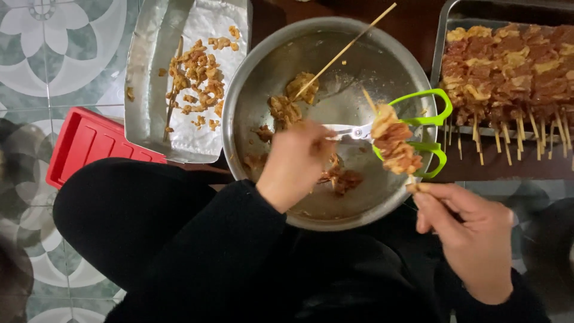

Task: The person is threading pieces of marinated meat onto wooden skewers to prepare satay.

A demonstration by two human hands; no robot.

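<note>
The half-loaded skewer (391, 143) carries a short stack of marinated meat pieces — reddish brown and pale tan, glossy with sauce — packed tightly along the middle of a thin wooden stick, with the bare pointed tip sticking up past the top piece. It is held tilted over the right part of the metal bowl (394, 66), just in front of the green-handled scissors (418, 128) that lie across the bowl's rim.

The right hand (469, 236) grips the bare lower end of the stick between thumb and fingers, just outside the bowl's near edge. The left hand (294, 161) reaches down into the bowl with fingers curled together among the meat scraps (341, 178) at the bottom; it looks blurred, and whether it actually pinches a piece cannot be told.

Further back in the bowl a lump of meat (299, 90) sits with a spare bare skewer (353, 42) leaning across it and over the far rim.

To the left lies a foil-lined tray (149, 101) scattered with small fatty trimmings, and beside it a red plastic lid (89, 146) on the patterned tile floor (54, 54). To the right, a metal tray (445, 36) holds a row of finished skewers (508, 75), sticks pointing toward the person.
</note>
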